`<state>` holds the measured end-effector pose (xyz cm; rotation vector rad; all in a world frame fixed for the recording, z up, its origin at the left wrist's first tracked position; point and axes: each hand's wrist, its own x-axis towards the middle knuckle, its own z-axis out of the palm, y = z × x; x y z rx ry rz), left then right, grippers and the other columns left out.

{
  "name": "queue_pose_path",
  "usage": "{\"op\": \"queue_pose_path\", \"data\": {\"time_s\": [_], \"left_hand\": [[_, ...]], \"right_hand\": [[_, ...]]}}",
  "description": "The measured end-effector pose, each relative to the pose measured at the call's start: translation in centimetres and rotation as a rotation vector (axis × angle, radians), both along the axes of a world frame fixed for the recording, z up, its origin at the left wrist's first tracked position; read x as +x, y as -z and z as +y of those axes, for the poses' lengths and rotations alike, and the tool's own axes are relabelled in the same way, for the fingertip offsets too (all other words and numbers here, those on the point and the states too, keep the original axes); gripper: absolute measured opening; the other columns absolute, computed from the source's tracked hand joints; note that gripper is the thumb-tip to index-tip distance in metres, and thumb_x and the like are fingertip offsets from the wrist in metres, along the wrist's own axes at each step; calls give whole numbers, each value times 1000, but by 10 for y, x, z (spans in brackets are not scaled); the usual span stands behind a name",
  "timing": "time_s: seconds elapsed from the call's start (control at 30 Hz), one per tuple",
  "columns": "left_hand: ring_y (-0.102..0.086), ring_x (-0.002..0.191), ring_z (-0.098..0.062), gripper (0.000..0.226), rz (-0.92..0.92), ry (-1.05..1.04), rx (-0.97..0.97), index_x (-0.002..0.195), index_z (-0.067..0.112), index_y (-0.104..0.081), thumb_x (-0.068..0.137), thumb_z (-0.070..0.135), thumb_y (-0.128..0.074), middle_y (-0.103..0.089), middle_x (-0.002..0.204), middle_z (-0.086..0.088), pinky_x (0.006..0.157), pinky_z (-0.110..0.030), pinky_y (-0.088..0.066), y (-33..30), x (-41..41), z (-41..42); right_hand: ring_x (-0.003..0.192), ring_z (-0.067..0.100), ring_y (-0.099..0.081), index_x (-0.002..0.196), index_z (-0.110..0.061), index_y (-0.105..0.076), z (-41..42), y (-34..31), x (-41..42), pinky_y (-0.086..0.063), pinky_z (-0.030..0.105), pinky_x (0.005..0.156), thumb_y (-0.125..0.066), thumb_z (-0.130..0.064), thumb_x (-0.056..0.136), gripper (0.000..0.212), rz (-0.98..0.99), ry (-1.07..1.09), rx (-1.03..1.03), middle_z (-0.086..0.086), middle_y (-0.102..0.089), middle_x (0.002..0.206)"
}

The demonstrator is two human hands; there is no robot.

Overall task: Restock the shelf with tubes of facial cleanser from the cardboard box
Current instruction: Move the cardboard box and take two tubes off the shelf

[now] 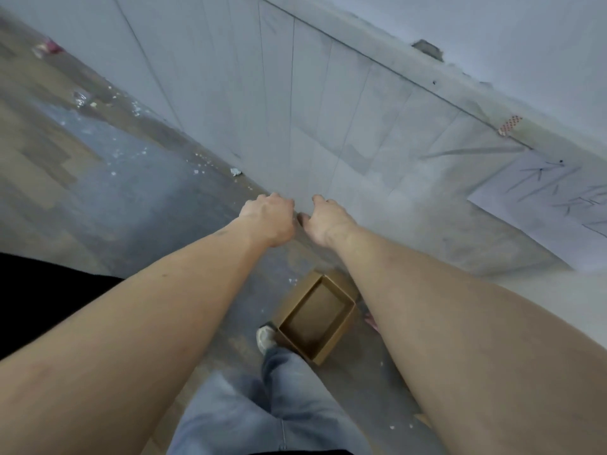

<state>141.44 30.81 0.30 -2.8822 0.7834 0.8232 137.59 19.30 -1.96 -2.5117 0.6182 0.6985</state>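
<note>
Both arms were extended forward, the left hand (pixel 267 218) and right hand (pixel 325 221) side by side, fingers curled away; any hold could not be determined. The cardboard box (pixel 317 320) was seen open on the floor (pixel 131 198) below the hands. Handwriting on a paper sheet (pixel 551 205), right of the right hand, was illegible.

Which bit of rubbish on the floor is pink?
The crumpled scrap far off at the top left, by the foot of the wall. It is pink-red; the other bits, like the scrap nearer the hands, look white.
</note>
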Motion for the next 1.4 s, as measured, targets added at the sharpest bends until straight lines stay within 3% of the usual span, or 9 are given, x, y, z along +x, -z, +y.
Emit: {"op": "queue_pose_path", "data": {"time_s": [0.43,0.77,1.07,1.4], "left_hand": [[-46,127,-32,42,47,59,1,137,16,-48,97,32,-45,-48,137,-11,98,-43,-40,10,169,26],[-47,127,-33,43,49,21,40,137,15,-48,99,33,-42,-48,137,-13,99,-44,-42,-2,338,95],[-47,127,-34,45,35,-96,44,139,16,-47,98,34,-42,-48,138,-13,101,-44,-41,-17,446,152],[-48,124,-31,45,-16,-404,24,140,16,-45,100,37,-40,-47,136,-11,95,-42,-42,-41,582,221]], "right_hand": [[136,36,-41,152,-14,-28,17,-4,158,-39,42,106,-42,-43,102,59,70,40,-22,13,-36,152],[136,37,-40,150,-11,-30,79,-32,334,-37,42,110,-40,-41,102,58,-14,-15,-18,18,-38,150],[134,38,-41,150,-11,-29,128,-46,455,-38,44,107,-39,-40,101,58,-32,-148,-34,18,-37,149],[133,34,-42,152,-14,-26,200,-60,630,-39,47,108,-39,-42,102,58,-94,-394,12,13,-36,150]]}}
